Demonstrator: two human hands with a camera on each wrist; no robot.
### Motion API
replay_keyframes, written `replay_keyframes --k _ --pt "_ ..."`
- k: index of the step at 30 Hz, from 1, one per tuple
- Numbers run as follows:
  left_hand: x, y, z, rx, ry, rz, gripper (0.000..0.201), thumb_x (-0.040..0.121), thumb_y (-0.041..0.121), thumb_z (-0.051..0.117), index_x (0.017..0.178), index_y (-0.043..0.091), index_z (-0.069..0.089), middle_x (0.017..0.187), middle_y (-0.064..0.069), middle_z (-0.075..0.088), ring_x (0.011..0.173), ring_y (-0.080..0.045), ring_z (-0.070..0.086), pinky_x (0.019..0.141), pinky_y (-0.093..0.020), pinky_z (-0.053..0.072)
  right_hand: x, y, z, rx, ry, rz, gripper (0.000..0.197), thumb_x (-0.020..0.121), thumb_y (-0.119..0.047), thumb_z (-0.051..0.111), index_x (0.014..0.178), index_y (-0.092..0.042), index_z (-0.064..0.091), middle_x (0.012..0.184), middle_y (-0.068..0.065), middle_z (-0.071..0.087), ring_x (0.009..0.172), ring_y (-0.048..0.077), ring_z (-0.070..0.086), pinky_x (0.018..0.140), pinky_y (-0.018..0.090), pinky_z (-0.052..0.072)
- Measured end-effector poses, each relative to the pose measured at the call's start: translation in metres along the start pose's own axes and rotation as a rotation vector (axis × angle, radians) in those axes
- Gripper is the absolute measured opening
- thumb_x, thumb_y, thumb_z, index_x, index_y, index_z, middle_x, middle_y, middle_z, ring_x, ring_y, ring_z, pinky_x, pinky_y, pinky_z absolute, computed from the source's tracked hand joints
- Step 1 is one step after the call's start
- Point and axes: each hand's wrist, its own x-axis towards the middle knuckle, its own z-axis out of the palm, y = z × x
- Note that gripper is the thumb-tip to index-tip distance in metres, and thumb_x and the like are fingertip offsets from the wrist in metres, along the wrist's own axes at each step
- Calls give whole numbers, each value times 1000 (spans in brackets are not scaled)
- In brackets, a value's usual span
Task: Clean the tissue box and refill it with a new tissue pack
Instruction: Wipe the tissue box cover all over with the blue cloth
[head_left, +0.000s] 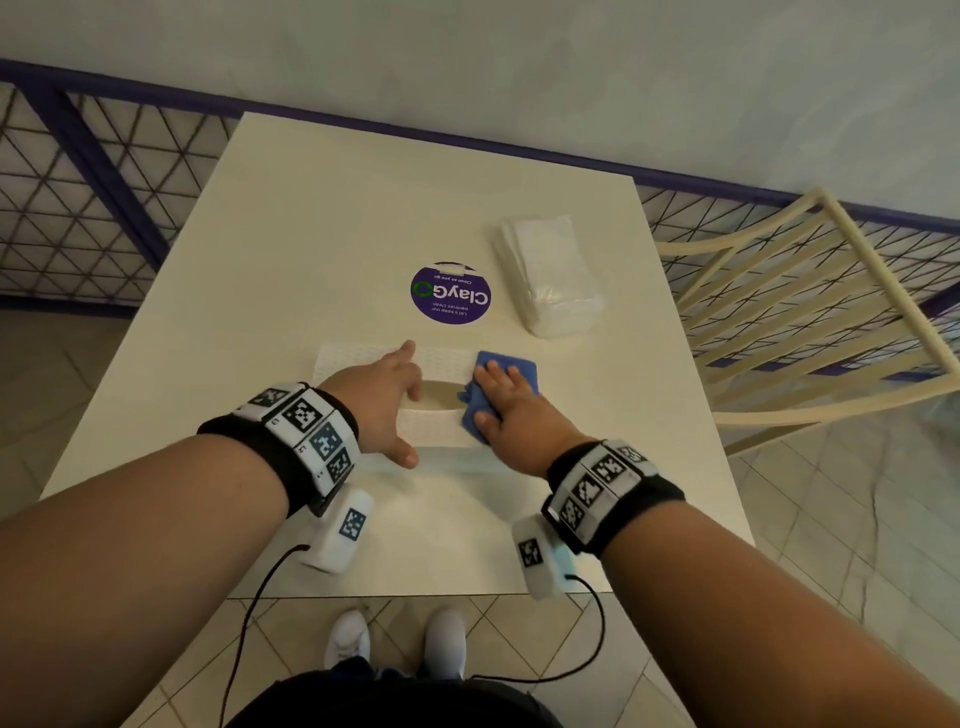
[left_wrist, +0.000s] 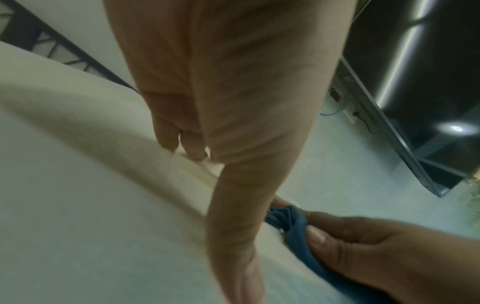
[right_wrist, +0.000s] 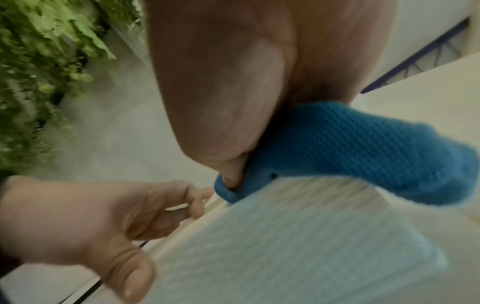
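— Where's the box (head_left: 363, 358), and what are your hands doing?

— It lies low in the middle of the head view on the worktop (head_left: 291, 234). My left hand (head_left: 384, 410) spans it, fingers spread and straight, thumb on the near edge; a bracing grip, nothing clasped. My right hand (head_left: 511, 410) presses the cloth (head_left: 506, 364) flat on the box's right end, thumb tucked into a fold.

— How will it handle?

— I'd guess light and hollow, so it may skid if I let go. I'd take it by the long edges. The cloth is soft. The pack (head_left: 550, 275), centre right, looks squashy and slick in its wrap.

— What do the wrist views add?

— The left wrist view shows my right thumb (left_wrist: 315, 236) pinching cloth; the right shows the box's ribbed top. Only the head view shows the pack.
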Motion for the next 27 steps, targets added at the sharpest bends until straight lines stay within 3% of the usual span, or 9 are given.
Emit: replay_keyframes --k 2,4,9,12,15,17,20,24,27 --pt "0 -5 -5 47 -39 11 57 60 51 83 103 28 54 159 14 -7 123 -18 48 90 -32 46 6 -2 0 4 10 18 58 100 -28 36 151 -21 9 161 -1 0 148 18 -3 119 45 11" --pt "-1 -8 -7 58 -19 25 53 58 56 81 98 29 59 158 17 -1 119 -17 51 90 -31 46 3 -3 2 3 2 29 57 101 -27 34 151 -19 8 161 0 0 148 18 -4 120 44 8" --pt "-7 -3 -4 160 40 50 63 64 64 73 111 23 64 141 17 32 105 -17 55 88 -31 44 -27 4 11 41 -17 7 53 101 -23 36 150 -24 16 161 -1 8 148 16 3 115 28 10" --pt "-11 7 -1 460 112 129 60 75 68 57 110 20 65 129 7 44 104 -20 50 95 -35 35 -50 11 3 38 -44 26 45 101 -23 37 145 -27 33 154 0 33 140 19 31 100 22 28" --pt "-11 18 12 530 139 241 53 86 57 48 123 20 55 142 1 38 115 -19 48 103 -38 25 -62 23 -15 170 128 91 30 97 -21 43 124 -21 56 124 6 63 112 25 57 82 23 35" --pt "-8 24 15 475 86 258 54 90 52 46 135 22 41 146 0 36 119 -20 48 105 -39 23 -66 34 -26 297 344 163 26 97 -20 44 118 -17 59 116 11 66 106 28 59 81 24 36" --pt "1 33 4 293 13 206 56 92 48 48 140 24 35 136 -1 46 121 -22 46 104 -38 29 -72 46 -42 478 582 235 29 99 -20 41 122 -14 56 114 12 65 99 22 56 83 25 38" --pt "11 36 -21 -198 19 138 46 92 44 52 131 21 46 120 -1 55 110 -21 54 92 -33 41 -81 48 -65 657 821 207 27 99 -26 38 118 -20 56 98 1 64 98 22 60 90 38 48" --pt "16 34 -29 -604 29 122 44 92 44 53 129 22 51 113 4 64 105 -16 60 97 -32 44 -84 38 -73 833 903 146 22 98 -29 41 115 -27 55 85 -8 63 86 7 61 87 37 51"
